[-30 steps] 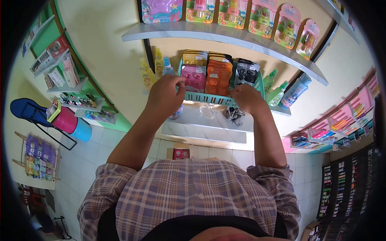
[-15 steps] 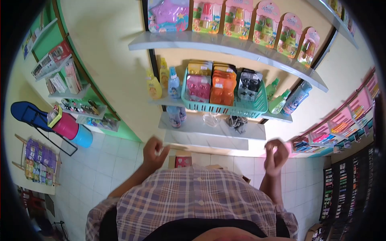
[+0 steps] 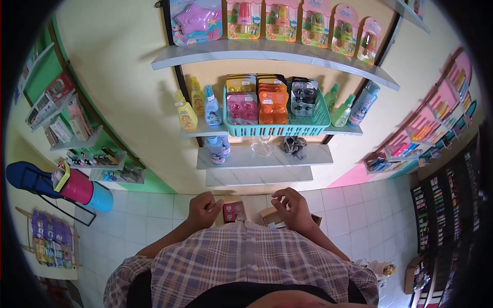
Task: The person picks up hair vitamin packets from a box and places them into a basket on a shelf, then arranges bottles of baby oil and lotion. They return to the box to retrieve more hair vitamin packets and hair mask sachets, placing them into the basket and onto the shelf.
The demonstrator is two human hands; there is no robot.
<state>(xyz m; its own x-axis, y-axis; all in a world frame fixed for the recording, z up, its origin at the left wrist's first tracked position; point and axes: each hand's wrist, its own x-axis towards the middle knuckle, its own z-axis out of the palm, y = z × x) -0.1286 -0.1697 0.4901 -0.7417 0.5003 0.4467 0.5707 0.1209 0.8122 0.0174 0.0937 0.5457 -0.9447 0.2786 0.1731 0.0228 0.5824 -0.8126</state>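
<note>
In front of the checked shirt, my left hand (image 3: pixel 205 209) hangs in the air, its fingers curled in and the thumb pointing right; I see nothing in it. Level with it, my right hand (image 3: pixel 293 210) is loosely bent, thumb and fingers apart, holding nothing. Below and between the hands, an open cardboard box (image 3: pixel 240 208) with red packs stands on the floor. A second box (image 3: pixel 268 215) is partly hidden by my right hand. Above both hands, a teal basket (image 3: pixel 277 129) on the shelf holds carded packs in pink, orange, yellow and black.
Spray bottles (image 3: pixel 211 108) flank the basket. A lower shelf (image 3: pixel 231 160) carries bottles, a clear glass-like item (image 3: pixel 263 147) and a dark crumpled bundle (image 3: pixel 294 147). Carded bottles (image 3: pixel 281 20) line the upper shelf (image 3: pixel 272 50). Racks stand at right; a pink bin (image 3: pixel 77 188) stands left.
My right hand has come left and lower, nearer my left hand. The left has shifted slightly right and down. The view has moved, showing more of the floor boxes.
</note>
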